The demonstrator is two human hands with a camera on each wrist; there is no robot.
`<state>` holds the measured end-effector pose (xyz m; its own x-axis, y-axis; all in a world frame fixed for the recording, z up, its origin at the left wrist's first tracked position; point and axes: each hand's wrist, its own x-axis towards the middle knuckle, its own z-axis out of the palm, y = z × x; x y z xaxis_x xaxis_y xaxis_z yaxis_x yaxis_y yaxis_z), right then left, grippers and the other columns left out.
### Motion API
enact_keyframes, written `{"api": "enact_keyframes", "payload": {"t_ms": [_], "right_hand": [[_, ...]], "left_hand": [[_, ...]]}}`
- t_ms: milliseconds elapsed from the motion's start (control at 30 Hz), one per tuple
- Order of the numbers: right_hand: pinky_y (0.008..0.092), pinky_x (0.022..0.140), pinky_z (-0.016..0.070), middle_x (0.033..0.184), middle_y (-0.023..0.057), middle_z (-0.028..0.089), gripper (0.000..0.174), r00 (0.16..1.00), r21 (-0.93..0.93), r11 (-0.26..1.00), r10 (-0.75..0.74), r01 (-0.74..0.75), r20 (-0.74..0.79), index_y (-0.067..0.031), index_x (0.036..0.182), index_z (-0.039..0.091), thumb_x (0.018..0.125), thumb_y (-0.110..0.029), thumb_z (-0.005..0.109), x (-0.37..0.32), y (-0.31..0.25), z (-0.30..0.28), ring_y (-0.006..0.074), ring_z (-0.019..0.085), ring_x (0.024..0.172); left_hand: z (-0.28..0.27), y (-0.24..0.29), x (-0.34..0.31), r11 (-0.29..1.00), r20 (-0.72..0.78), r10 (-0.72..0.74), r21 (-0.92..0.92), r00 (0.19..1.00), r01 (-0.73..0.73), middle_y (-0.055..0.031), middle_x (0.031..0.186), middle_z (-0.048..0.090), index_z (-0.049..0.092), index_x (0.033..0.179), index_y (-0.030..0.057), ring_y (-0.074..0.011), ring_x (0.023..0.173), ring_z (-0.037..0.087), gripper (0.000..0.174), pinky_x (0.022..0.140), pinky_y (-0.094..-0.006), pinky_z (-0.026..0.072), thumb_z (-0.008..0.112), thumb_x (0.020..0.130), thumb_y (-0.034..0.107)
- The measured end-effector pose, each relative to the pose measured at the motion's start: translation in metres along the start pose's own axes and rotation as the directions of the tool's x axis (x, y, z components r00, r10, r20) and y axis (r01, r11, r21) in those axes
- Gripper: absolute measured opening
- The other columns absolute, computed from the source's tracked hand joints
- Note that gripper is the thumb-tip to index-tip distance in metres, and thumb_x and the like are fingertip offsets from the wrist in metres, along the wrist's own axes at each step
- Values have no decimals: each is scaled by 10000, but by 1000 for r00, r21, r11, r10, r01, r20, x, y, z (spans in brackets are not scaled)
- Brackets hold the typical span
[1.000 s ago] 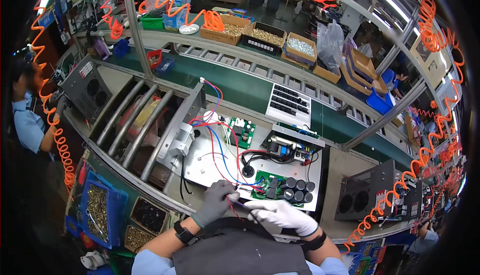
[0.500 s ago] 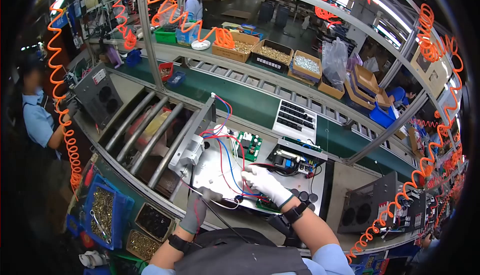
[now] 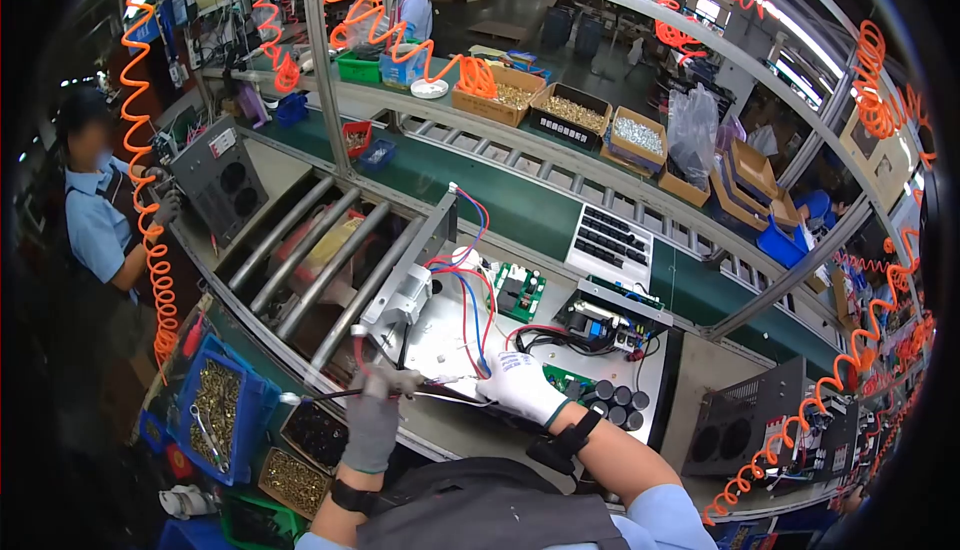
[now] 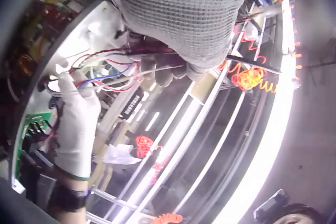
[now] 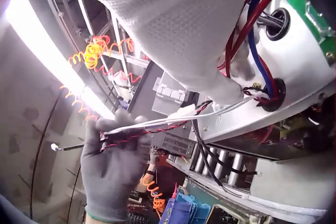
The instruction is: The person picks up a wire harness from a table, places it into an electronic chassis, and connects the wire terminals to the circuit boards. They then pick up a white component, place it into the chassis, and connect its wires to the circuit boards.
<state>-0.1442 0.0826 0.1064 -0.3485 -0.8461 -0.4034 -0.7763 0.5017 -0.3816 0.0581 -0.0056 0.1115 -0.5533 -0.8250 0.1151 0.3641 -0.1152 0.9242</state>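
Note:
In the head view my grey-gloved left hand (image 3: 372, 425) grips a wire bundle, out to the left of the metal chassis (image 3: 425, 350). The right wrist view shows this bundle as white wires (image 5: 152, 124) and a twisted red-black pair (image 5: 170, 126), drawn taut between the hands. My white-gloved right hand (image 3: 525, 387) pinches the wires close to a black-rimmed hole (image 5: 283, 98) in the metal plate. Thick red and blue wires (image 5: 252, 50) enter the hole beside its fingertips. A green circuit board (image 3: 518, 292) and black capacitors (image 3: 618, 402) sit on the chassis.
A white tray of black parts (image 3: 612, 250) stands on the green conveyor behind. Metal rollers (image 3: 305, 265) lie to the left, with a blue bin of screws (image 3: 250, 420) in front. Dark vented housings (image 3: 745, 415) stand at right. Orange coiled hoses (image 3: 150, 250) hang around.
My left hand has moved left and slightly up with the wires, pulling them out straighter. From near my body, the right hand went forward over the chassis onto the wires by the hole.

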Motion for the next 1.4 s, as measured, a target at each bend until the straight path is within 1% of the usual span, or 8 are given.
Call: {"api": "enact_keyframes", "payload": {"t_ms": [200, 267, 333, 467, 600, 733, 1200, 1400], "right_hand": [[258, 823, 470, 1036, 53, 642, 396, 971, 921, 381, -237, 77, 17, 15, 1174, 599, 817, -148, 656, -9, 38, -12, 106, 574, 924], [242, 847, 457, 1068, 43, 626, 424, 960, 949, 242, -240, 200, -141, 21, 1234, 555, 848, -130, 642, -34, 22, -34, 104, 567, 934], [258, 757, 459, 951, 10, 557, 476, 977, 764, 613, -183, 200, -109, -18, 1277, 525, 835, -166, 619, -52, 6, -44, 77, 516, 878], [283, 701, 486, 909, 35, 558, 663, 972, 717, 656, -182, 235, -151, -29, 1400, 394, 807, -182, 650, -64, -2, -28, 131, 555, 739], [338, 751, 505, 923, 150, 634, 691, 859, 286, 856, -292, 431, -420, -4, 1400, 368, 812, -218, 660, -68, 3, -34, 250, 634, 809], [419, 757, 495, 950, 232, 630, 645, 827, 54, 893, -388, 446, -407, 46, 1333, 434, 822, -285, 647, -70, -4, -27, 369, 628, 847], [345, 790, 521, 966, 163, 678, 379, 844, 150, 979, -38, 139, -535, -20, 1220, 582, 882, -191, 596, -42, 66, -166, 281, 670, 862], [363, 599, 502, 762, 126, 670, 165, 790, -45, 966, -235, 255, -566, -32, 937, 697, 812, -131, 655, 4, 97, -154, 291, 643, 661]], "left_hand": [[-43, 21, 3, 927, -88, -251, -307, 964, 214, 53, 556, 359, 523, 839, 103, -76, 417, 341, 306, 441, -260, 369, 486, 982, 371], [-24, -10, 7, 772, 120, -618, 281, 777, 571, 51, 568, 421, 566, 907, 80, -53, 437, 370, 254, 405, -247, 339, 518, 963, 323], [-4, -59, 19, 600, 435, -788, 383, 436, 702, 34, 656, 501, 610, 945, 44, -58, 483, 420, 146, 447, -257, 383, 578, 912, 183], [73, -118, 39, 756, 451, -614, 102, 648, 646, 42, 619, 483, 564, 917, 109, -62, 497, 435, 98, 439, -209, 349, 532, 915, 201], [100, -166, 99, 773, 775, -517, 239, 364, 588, 75, 584, 386, 569, 960, 110, -42, 469, 359, 194, 419, -213, 295, 496, 964, 289], [135, -95, 129, 822, 509, -484, -15, 712, 569, 80, 587, 308, 549, 1085, 9, -45, 482, 297, 486, 509, -228, 365, 443, 988, 473], [168, -59, 180, 830, 846, -466, 319, 257, 457, -32, 552, 520, 645, 912, -2, -117, 480, 499, 301, 535, -265, 438, 478, 950, 245], [157, -83, 188, 807, 610, -582, 355, 537, 472, -16, 697, 617, 655, 984, 14, -79, 568, 571, 211, 496, -237, 448, 640, 899, 207]]}}
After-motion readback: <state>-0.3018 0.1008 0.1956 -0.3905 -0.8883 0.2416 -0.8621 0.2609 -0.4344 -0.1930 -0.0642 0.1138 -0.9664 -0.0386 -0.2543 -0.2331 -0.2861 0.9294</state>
